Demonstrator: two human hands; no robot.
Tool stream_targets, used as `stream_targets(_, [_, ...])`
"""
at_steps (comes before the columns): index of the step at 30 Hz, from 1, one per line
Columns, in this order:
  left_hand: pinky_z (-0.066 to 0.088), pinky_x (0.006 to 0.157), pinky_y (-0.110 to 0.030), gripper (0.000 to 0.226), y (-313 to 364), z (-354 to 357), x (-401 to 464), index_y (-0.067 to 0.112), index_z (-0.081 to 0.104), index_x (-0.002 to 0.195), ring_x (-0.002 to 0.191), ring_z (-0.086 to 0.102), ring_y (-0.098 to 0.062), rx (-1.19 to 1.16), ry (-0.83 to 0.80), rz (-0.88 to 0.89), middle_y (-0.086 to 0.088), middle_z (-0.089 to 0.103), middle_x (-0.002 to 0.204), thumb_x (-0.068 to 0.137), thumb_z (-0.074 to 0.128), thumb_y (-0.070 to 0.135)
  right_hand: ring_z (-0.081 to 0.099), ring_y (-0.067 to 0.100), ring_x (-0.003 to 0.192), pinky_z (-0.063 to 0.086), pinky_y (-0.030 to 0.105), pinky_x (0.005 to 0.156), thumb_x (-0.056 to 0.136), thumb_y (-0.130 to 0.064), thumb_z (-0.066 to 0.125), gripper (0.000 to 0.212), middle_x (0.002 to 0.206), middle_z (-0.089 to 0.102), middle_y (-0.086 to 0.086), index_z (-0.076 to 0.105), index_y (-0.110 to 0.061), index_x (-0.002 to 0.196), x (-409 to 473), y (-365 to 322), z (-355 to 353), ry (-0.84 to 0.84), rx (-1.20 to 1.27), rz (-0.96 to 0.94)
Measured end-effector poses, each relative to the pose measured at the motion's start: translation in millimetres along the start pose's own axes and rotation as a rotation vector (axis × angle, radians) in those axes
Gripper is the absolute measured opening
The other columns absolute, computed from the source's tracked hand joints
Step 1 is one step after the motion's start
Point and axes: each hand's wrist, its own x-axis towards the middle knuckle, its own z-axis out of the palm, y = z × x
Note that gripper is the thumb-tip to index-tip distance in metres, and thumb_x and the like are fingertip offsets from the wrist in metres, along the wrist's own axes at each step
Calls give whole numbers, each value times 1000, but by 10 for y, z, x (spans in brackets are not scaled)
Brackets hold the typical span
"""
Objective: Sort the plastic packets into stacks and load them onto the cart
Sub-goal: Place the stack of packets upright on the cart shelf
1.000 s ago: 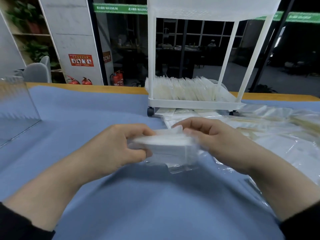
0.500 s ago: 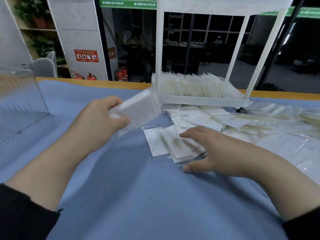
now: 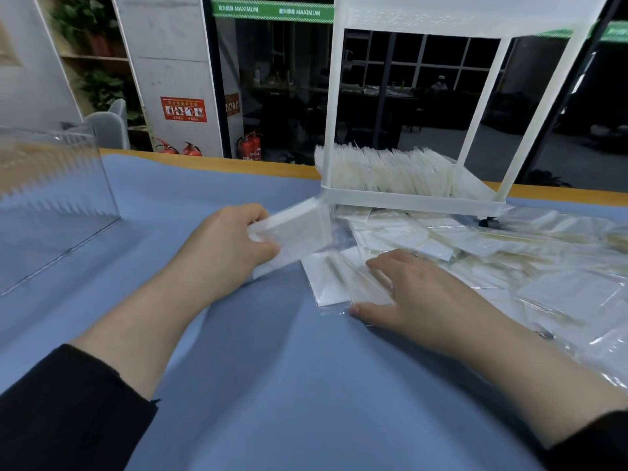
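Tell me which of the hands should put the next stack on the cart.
Left, likely. The left hand already grips a stack of packets beside the cart; the right hand lies flat on loose packets.

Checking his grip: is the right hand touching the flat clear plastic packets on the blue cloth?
Touching: the head view shows the right hand resting on the packets.

A blue cloth covers the table [image 3: 258, 385], whose wooden edge shows along the far side. On it stand a white cart [image 3: 413, 200] on castors, packets upright on its lowest shelf, and a clear acrylic box [image 3: 57, 185] at the left. Loose plastic packets [image 3: 509, 266] lie spread over the right side.
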Motion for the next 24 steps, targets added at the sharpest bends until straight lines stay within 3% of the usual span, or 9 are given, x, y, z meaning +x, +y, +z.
stream_targets(6, [46, 64, -31, 8, 13, 15, -7, 26, 66, 90, 76, 61, -16, -22, 3, 21, 4, 66, 83, 89, 73, 22, 58, 25, 102, 49, 39, 80, 92, -36, 49, 22, 109, 56, -3, 56, -21, 107, 46, -92, 52, 108, -123, 46])
stream_targets(10, [45, 64, -31, 7, 32, -9, -13, 25, 66, 90, 75, 60, -17, -47, 23, 20, 3, 66, 82, 90, 72, 21, 58, 29, 87, 49, 42, 73, 91, -22, 50, 8, 96, 56, -2, 57, -18, 93, 77, -11, 58, 172, -145, 46])
stream_targets(12, [44, 62, -32, 9, 35, -27, -12, 25, 65, 88, 73, 60, -17, -63, 46, 31, 3, 66, 80, 90, 72, 20, 55, 29, 80, 48, 43, 69, 93, -22, 51, 13, 84, 52, -3, 52, -19, 80, 74, 47, -2, 236, -94, 37])
stream_targets(15, [40, 56, -30, 11, 36, -58, -6, 26, 64, 86, 71, 57, -14, -94, 101, 57, 4, 65, 80, 90, 72, 19, 54, 21, 84, 45, 40, 74, 97, -22, 53, 14, 87, 59, -5, 64, -25, 89, 0, 116, -210, 323, 95, 18])
stream_targets(18, [39, 54, -21, 18, 62, -103, -10, 32, 64, 94, 69, 58, -5, -185, 159, 80, 8, 67, 86, 89, 73, 18, 57, 3, 85, 44, 17, 73, 95, -18, 60, 18, 89, 67, -18, 69, -34, 96, -107, 167, -414, 356, 329, -23])
stream_targets(21, [38, 48, -9, 29, 99, -123, -32, 39, 62, 98, 62, 58, 3, -310, 160, 107, 7, 69, 89, 88, 76, 16, 54, 1, 67, 39, 12, 60, 94, -22, 67, 18, 76, 63, -28, 66, -38, 88, -186, 183, -499, 279, 458, -101])
stream_targets(24, [43, 55, -10, 26, 146, -100, -77, 34, 68, 101, 67, 62, -1, -367, 44, 162, 6, 73, 90, 88, 76, 12, 54, 1, 77, 38, 10, 67, 92, -20, 69, 19, 88, 62, -18, 65, -37, 85, -162, 108, -426, 232, 497, -162])
